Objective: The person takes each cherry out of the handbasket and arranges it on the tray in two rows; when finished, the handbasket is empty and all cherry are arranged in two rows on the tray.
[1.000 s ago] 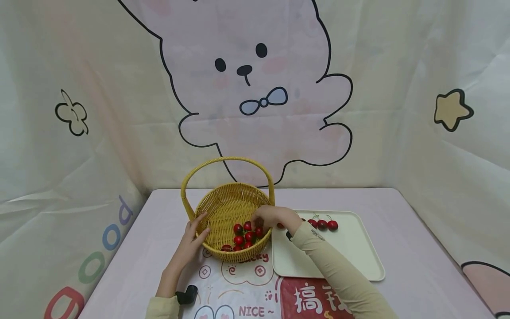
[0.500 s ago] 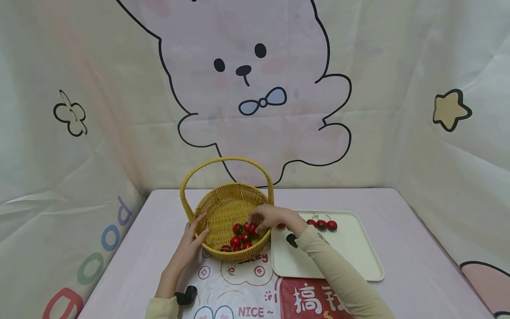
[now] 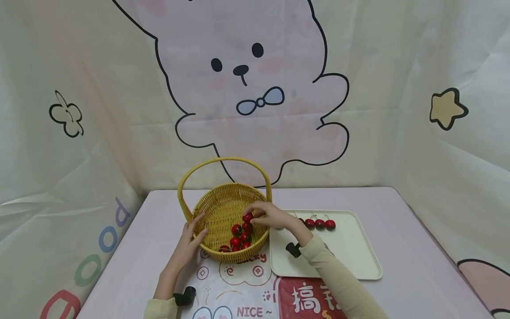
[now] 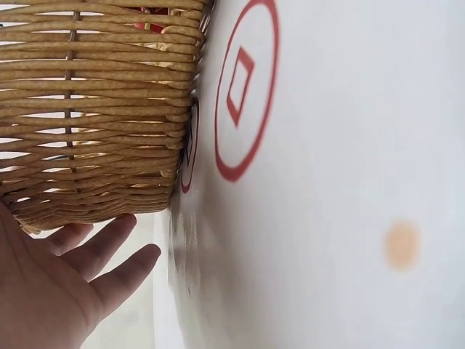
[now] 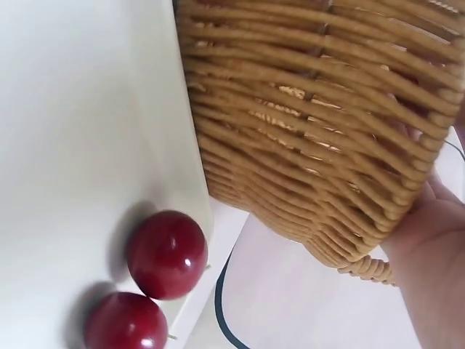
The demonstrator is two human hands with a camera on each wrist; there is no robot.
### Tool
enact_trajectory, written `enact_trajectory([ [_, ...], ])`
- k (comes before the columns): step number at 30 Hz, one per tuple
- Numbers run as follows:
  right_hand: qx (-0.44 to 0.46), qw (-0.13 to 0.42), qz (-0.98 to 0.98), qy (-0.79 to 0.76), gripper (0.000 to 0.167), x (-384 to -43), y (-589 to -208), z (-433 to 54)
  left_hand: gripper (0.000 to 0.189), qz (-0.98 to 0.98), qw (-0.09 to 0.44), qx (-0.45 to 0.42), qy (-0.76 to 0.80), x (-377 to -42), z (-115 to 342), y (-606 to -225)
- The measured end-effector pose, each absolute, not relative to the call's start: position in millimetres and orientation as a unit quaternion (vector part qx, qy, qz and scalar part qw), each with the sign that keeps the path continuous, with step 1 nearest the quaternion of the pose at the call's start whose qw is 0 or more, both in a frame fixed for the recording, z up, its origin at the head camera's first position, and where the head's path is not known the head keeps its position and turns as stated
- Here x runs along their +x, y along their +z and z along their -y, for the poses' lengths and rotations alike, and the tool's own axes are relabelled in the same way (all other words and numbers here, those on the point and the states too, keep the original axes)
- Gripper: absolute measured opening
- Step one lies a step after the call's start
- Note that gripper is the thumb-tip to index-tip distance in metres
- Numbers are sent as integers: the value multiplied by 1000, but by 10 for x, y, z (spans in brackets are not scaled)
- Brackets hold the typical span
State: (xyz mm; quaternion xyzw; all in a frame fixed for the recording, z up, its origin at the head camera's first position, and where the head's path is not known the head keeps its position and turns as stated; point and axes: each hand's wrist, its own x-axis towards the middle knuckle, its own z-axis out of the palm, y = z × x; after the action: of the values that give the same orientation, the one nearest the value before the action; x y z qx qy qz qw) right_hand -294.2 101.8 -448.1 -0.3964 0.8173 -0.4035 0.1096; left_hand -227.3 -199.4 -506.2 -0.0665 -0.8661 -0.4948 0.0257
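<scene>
Right hand (image 3: 272,215) pinching, cherry (image 3: 247,217) at the fingertips (image 3: 249,208)

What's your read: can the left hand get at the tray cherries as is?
Probably not directly: the basket and the right hand lie between the left hand and the cherries on the tray; it would likely need to go over or around.

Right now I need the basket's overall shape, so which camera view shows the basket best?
The head view: it shows the basket nearly whole, with its handle and open top. The left wrist view catches only part of its woven side, close up; the right wrist view, another part of the side and seemingly a bit of handle.
</scene>
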Motion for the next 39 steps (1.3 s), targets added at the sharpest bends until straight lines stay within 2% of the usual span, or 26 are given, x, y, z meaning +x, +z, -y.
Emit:
enact_trajectory([
  [10, -359, 51, -794, -488, 31, -2735, -4478, -1155, 56, 860, 15, -70, -504, -2292, 2009, -5052],
  [23, -311, 16, -817, -486, 32, -2365, -4435, -1531, 53, 863, 36, -79, -497, -2259, 1995, -5041],
  [30, -280, -22, -832, -478, 35, -2140, -4205, -1802, 52, 862, 28, -76, -501, -2251, 2003, -5031],
  [39, -211, -56, -868, -446, 34, -2063, -4217, -2186, 53, 865, 26, -71, -497, -2261, 2003, -5048],
])
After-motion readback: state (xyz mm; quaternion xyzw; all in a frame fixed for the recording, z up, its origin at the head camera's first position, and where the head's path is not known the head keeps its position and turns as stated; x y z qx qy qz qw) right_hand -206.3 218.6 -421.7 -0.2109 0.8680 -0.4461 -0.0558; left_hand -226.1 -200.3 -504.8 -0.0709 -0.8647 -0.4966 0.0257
